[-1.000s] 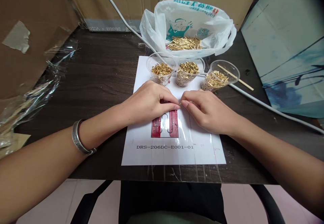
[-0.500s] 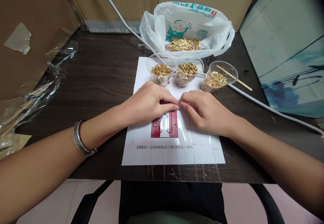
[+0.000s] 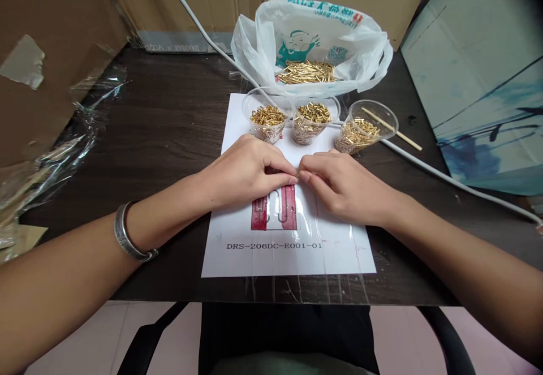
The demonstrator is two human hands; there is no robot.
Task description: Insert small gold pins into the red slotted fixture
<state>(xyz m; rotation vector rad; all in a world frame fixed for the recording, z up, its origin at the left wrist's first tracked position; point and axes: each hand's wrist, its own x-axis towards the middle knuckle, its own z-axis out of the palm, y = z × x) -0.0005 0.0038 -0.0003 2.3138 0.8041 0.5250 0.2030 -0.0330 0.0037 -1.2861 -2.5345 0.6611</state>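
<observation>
My left hand (image 3: pixel 246 172) and my right hand (image 3: pixel 341 185) rest on a white printed sheet (image 3: pixel 288 250) taped to the dark table (image 3: pixel 169 120). Both pinch their thumb and forefinger together, tips meeting over the top of a red diagram (image 3: pixel 274 214) on the sheet. What lies between the fingertips is too small to name. Three clear plastic cups of small gold metal parts stand just beyond the hands: a left cup (image 3: pixel 265 116), a middle cup (image 3: pixel 313 117) and a right cup (image 3: pixel 368 127). A silver bracelet (image 3: pixel 125 240) is on my left wrist.
A white plastic bag (image 3: pixel 314 41) holding longer gold pins lies behind the cups. A thin wooden stick (image 3: pixel 399 133) leans in the right cup. A white cable (image 3: pixel 445 178) crosses the table. Crumpled clear film (image 3: pixel 55 154) lies left; cardboard stands behind and a blue-white panel (image 3: pixel 487 81) right.
Both hands stay pinched together at the same spot on the sheet; only the view shifts slightly.
</observation>
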